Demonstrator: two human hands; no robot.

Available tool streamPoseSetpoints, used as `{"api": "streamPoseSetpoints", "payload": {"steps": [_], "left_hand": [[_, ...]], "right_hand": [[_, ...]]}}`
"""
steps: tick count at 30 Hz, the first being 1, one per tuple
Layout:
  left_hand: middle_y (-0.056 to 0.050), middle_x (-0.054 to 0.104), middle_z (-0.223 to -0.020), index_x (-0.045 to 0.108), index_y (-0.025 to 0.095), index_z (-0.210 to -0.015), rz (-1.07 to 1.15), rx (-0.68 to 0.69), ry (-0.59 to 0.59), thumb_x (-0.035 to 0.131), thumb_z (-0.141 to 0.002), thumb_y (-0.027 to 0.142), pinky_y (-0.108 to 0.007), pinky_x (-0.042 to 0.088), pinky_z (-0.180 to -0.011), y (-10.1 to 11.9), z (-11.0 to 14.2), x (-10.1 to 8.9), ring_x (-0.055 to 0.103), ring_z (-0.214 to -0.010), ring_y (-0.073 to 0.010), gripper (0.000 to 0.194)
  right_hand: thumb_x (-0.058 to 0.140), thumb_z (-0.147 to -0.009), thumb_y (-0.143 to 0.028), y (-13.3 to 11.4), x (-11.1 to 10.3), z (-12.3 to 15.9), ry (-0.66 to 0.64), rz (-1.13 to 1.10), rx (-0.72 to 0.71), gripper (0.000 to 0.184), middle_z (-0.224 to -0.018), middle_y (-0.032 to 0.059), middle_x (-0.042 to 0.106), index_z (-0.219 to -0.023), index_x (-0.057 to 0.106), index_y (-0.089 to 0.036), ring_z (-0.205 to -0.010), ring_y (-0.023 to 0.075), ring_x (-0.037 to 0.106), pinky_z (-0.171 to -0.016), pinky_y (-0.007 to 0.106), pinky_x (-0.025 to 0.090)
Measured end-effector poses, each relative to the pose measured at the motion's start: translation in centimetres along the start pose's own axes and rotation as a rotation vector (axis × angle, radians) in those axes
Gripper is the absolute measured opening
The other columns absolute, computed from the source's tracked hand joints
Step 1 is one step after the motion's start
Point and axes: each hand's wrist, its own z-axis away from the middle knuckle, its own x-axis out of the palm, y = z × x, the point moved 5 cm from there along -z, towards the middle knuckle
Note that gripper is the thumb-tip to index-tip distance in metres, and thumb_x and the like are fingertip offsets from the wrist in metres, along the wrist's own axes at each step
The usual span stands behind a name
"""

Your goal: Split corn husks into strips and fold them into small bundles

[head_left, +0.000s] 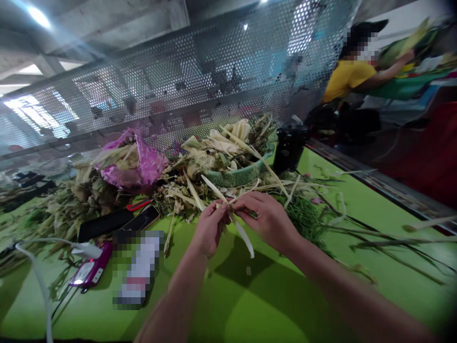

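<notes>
Pale dried husk strips (243, 237) cross one another between my two hands above the green table. My left hand (211, 227) pinches the strips where they cross, thumb on top. From the other side, my right hand (266, 216) has its thumb and fingers closed on a strip beside that crossing. One strip end points down toward me, and others stick up and away. Just beyond my hands lies a heap of dry plant scraps. The exact weave at the fingertips is too small to make out.
A green basket (232, 177) heaped with dried husks stands behind my hands, beside a black cup (290, 147). Left are a pink plastic bag (134, 164), phones, and a purple power strip (92, 267). Green strands (305, 219) and stalks lie right. A person in yellow (348, 78) sits beyond.
</notes>
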Motion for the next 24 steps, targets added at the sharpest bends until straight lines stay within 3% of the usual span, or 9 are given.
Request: {"api": "streamPoseSetpoints", "payload": {"steps": [4, 8, 14, 19, 24], "left_hand": [[0.001, 0.059, -0.076, 0.066, 0.015, -0.087, -0.012, 0.023, 0.037, 0.074, -0.070, 0.029, -0.017, 0.038, -0.062, 0.1, -0.1, -0.2, 0.049, -0.063, -0.0056, 0.023], [0.000, 0.061, -0.079, 0.065, 0.016, -0.089, -0.035, 0.028, 0.005, 0.074, -0.069, 0.030, -0.018, 0.039, -0.065, 0.2, 0.0, 0.1, 0.051, -0.067, -0.0071, 0.026], [0.001, 0.056, -0.074, 0.065, 0.017, -0.091, -0.277, 0.110, -0.025, 0.068, -0.075, 0.028, -0.019, 0.033, -0.060, 0.1, 0.1, 0.4, 0.042, -0.062, -0.0074, 0.020], [0.001, 0.057, -0.077, 0.064, 0.017, -0.091, -0.321, 0.121, -0.072, 0.065, -0.078, 0.033, -0.020, 0.032, -0.060, 0.0, 0.6, 0.9, 0.042, -0.065, -0.0084, 0.020], [0.004, 0.053, -0.067, 0.060, 0.018, -0.094, -0.351, 0.099, -0.031, 0.073, -0.071, 0.036, -0.020, 0.027, -0.054, -0.1, 0.8, 0.8, 0.038, -0.058, -0.0067, 0.032]], "right_hand": [[0.062, -0.081, -0.016, -0.9, 0.2, 0.0, -0.018, 0.118, -0.126, 0.020, -0.103, 0.0057, 0.068, -0.099, 0.068, -0.023, -0.099, 0.0232, 0.056, -0.086, 0.038, 0.040], [0.060, -0.083, -0.017, -1.0, 0.3, 0.0, -0.026, 0.084, -0.143, 0.014, -0.098, 0.0038, 0.070, -0.090, 0.069, -0.025, -0.097, 0.0222, 0.057, -0.084, 0.037, 0.039], [0.064, -0.083, -0.025, 0.4, 0.1, 0.2, 0.120, -0.102, 0.080, 0.005, -0.078, 0.0028, 0.067, -0.079, 0.066, -0.021, -0.076, 0.0189, 0.058, -0.071, 0.032, 0.044], [0.067, -0.080, -0.028, 1.6, 0.2, 0.9, 0.237, -0.240, 0.324, 0.020, -0.079, 0.0024, 0.064, -0.095, 0.058, -0.020, -0.071, 0.0174, 0.060, -0.065, 0.029, 0.046], [0.063, -0.083, -0.029, 1.4, 0.4, 1.2, 0.257, -0.205, 0.325, 0.010, -0.075, 0.0018, 0.063, -0.081, 0.058, -0.020, -0.068, 0.0166, 0.058, -0.063, 0.028, 0.045]]}}
